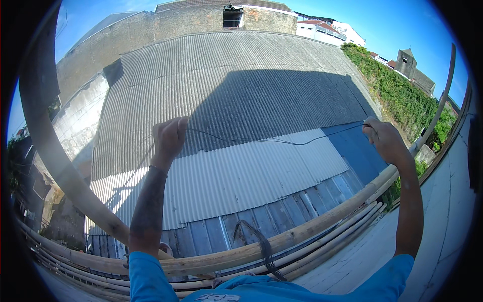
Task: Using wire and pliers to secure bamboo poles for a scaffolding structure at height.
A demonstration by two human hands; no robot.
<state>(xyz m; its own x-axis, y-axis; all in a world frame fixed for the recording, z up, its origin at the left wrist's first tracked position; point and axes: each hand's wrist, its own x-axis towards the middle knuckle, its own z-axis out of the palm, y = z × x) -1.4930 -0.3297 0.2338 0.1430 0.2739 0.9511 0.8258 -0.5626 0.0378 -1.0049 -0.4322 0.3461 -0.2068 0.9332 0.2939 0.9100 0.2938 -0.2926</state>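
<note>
A thin dark wire (302, 144) runs between my raised hands, sagging a little in the middle. My left hand (170, 140) is closed in a fist around one end, its arm stretched forward. Far to the right, my right hand (386, 141) pinches the other end with curled fingers. Below and between my arms, a bundle of similar dark wires (265, 249) hangs bent over a round wooden rail (312, 229). Neither hand touches the rail or the bundle.
Several thinner poles (332, 240) lie along the rail near me. A thick upright post (45, 136) stands at left, a slanting pole (445, 90) at right. Beyond and below spreads a corrugated roof (166, 85), partly shaded, with a brick wall (188, 22) behind and green vines (395, 85) alongside.
</note>
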